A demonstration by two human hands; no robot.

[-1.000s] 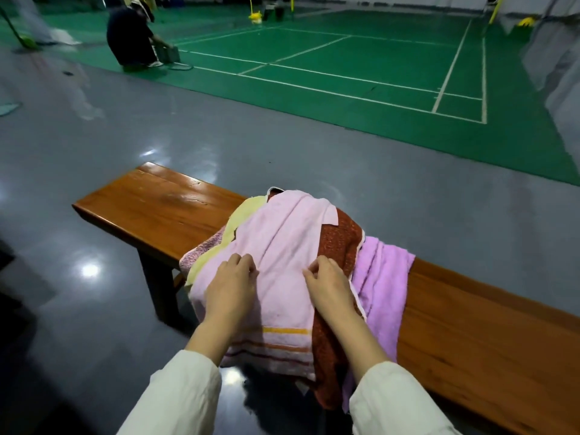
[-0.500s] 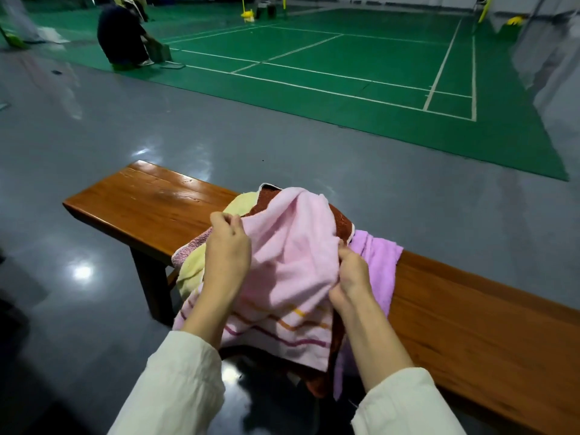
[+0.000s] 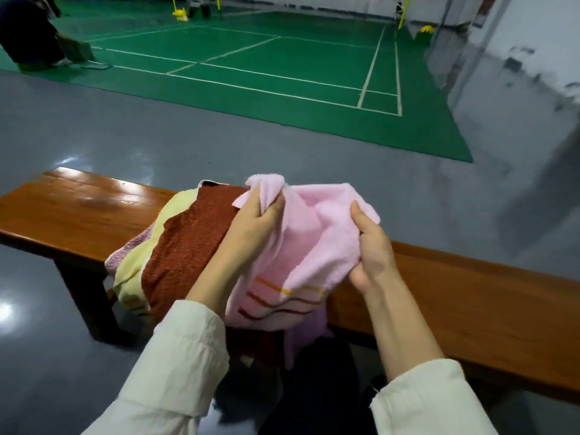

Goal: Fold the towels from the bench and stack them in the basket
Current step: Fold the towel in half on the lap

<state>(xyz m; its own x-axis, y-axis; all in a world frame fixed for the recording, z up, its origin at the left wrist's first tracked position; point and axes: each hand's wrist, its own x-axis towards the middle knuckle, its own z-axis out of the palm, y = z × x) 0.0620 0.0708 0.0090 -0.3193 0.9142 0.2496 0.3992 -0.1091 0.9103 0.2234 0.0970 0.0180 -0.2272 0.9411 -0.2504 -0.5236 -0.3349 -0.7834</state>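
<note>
A pink towel (image 3: 317, 243) with red and yellow stripes hangs between my hands above the wooden bench (image 3: 81, 215). My left hand (image 3: 254, 221) grips its upper left edge, bunched in the fingers. My right hand (image 3: 370, 249) pinches its right edge. Under it on the bench lies a pile: a rust-red towel (image 3: 188, 246), a pale yellow towel (image 3: 131, 277) and a lilac towel (image 3: 301, 334) hanging over the front edge. No basket is in view.
The bench runs from left to lower right over a glossy grey floor (image 3: 157, 133). Beyond lies a green court (image 3: 282, 64) with white lines. A person (image 3: 28, 32) crouches at the far left.
Both hands took hold of the pink towel and lifted it off the pile to the right, uncovering the rust-red towel. The view has swung right.
</note>
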